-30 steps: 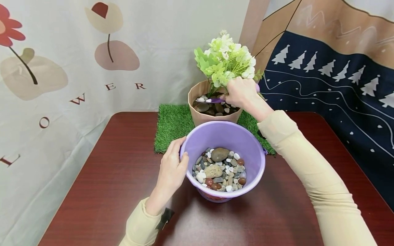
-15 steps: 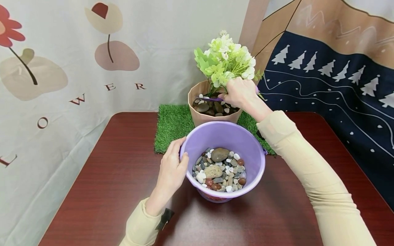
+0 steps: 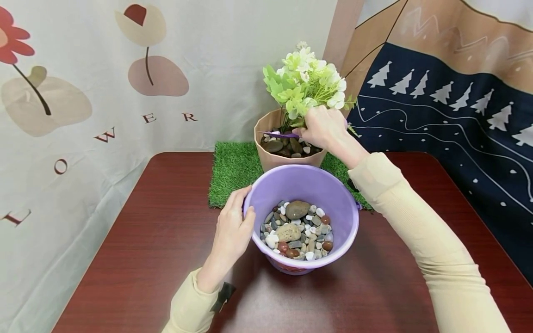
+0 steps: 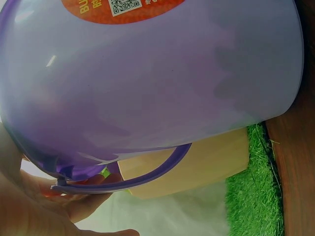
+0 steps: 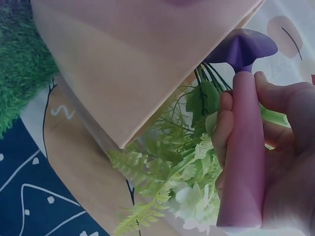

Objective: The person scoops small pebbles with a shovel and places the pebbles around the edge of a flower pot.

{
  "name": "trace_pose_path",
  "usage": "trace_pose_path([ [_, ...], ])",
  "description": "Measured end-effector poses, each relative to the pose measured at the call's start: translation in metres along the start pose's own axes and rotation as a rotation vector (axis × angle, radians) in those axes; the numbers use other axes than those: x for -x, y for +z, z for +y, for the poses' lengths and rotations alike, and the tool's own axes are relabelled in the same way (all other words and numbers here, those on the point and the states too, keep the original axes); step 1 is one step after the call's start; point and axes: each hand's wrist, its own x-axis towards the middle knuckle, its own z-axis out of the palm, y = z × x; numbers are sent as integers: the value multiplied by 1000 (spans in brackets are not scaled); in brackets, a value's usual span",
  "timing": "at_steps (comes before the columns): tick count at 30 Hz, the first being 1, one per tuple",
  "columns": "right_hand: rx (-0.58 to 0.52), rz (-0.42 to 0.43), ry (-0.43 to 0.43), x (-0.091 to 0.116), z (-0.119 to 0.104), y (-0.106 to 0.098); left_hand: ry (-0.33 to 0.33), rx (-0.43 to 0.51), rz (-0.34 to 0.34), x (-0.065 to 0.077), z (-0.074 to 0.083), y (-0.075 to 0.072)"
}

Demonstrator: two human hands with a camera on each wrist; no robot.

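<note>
My right hand [image 3: 324, 126] grips the pink handle [image 5: 242, 157] of a small garden trowel, whose purple blade [image 3: 280, 134] is seen nearly edge-on over the stones in a beige flowerpot [image 3: 276, 161]. Green and white flowers [image 3: 308, 83] stand in that pot, just behind the hand. Nearer the person is a purple bucket [image 3: 304, 178] with mixed pebbles [image 3: 307, 230] and two larger stones at its bottom. At its left rim, my left hand [image 3: 233, 226] holds the bucket, thumb by the rim and fingers along the outside, beside the hinge of the handle [image 4: 152, 174].
A patch of artificial grass [image 3: 233, 171] lies under the pot and reaches behind the bucket. Both stand on a dark red-brown table [image 3: 166, 231]. Printed cloths hang behind, a pale one [image 3: 208, 46] on the left and a navy one [image 3: 441, 106] on the right.
The trowel blade has tilted from showing white pebbles on it to an edge-on position, shifting slightly left over the pot. The left hand and bucket stay still.
</note>
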Motion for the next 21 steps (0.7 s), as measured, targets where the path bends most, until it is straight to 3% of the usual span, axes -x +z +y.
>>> trace_pose_path([
  [11,-2,125,-149,32,6,-2,17,11,6,0,-1,-1],
  [21,-16,242,-256,70,19,-17,10,13,7,0,0,-2],
])
